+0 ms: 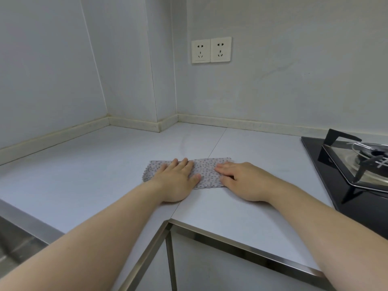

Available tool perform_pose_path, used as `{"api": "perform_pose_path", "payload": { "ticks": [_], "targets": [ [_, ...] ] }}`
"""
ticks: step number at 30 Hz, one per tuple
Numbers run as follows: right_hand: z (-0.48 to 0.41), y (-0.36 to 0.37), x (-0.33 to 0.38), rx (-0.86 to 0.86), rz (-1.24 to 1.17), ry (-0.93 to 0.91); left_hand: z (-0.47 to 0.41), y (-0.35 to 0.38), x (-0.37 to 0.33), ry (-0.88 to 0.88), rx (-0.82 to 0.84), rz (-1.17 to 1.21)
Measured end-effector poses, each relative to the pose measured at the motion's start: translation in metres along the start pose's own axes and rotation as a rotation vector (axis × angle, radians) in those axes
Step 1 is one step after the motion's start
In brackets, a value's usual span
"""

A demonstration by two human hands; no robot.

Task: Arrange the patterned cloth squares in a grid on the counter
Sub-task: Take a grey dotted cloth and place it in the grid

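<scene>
Head view: patterned cloth lengthwise left-right

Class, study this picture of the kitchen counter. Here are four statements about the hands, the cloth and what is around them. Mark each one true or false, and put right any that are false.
1. The left hand and the right hand both lie flat on the patterned cloth. True.
2. The cloth hangs over the front edge of the counter. False: it lies wholly on the counter, back from the edge.
3. A gas stove is to the right of the cloth. True.
4. The wall above the counter has three sockets. False: there are two wall sockets, side by side.
</scene>
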State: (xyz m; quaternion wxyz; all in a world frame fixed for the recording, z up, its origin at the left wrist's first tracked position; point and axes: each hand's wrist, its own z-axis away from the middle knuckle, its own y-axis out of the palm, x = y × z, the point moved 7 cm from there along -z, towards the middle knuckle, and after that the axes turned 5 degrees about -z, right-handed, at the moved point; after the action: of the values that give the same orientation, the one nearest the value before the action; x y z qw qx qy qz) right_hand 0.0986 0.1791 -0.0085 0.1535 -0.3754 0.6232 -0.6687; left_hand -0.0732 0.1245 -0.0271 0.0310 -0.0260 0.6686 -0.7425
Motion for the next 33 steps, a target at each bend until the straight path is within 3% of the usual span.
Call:
{"api": "perform_pose_path", "payload": {
  "ticks": [10, 16, 18, 20, 23, 28, 33],
  "targets": [
    [-0.003, 0.003, -0.002, 0.009, 0.03, 0.018, 0.005, -0.001, 0.03, -0.314, 0.075, 0.054],
    [-0.004, 0.002, -0.001, -0.031, 0.043, 0.062, 0.011, -0.007, 0.036, -0.475, -0.035, 0.063],
    [-0.004, -0.001, 0.005, -0.082, 0.058, 0.045, 0.009, -0.013, 0.038, -0.438, -0.127, 0.026],
    [-0.004, -0.005, 0.013, -0.127, 0.091, 0.018, 0.004, -0.019, 0.033, -0.281, -0.219, 0.025],
    [-0.008, -0.011, 0.028, -0.142, 0.106, -0.018, 0.001, -0.02, 0.026, -0.105, -0.242, 0.076],
    [-0.034, 0.001, 0.054, 0.052, 0.087, 0.023, -0.001, -0.018, 0.027, -0.107, -0.254, 0.042],
    [-0.053, 0.005, 0.067, -0.027, -0.088, 0.07, 0.0, -0.011, 0.03, -0.106, -0.236, 0.072]
  ]
}}
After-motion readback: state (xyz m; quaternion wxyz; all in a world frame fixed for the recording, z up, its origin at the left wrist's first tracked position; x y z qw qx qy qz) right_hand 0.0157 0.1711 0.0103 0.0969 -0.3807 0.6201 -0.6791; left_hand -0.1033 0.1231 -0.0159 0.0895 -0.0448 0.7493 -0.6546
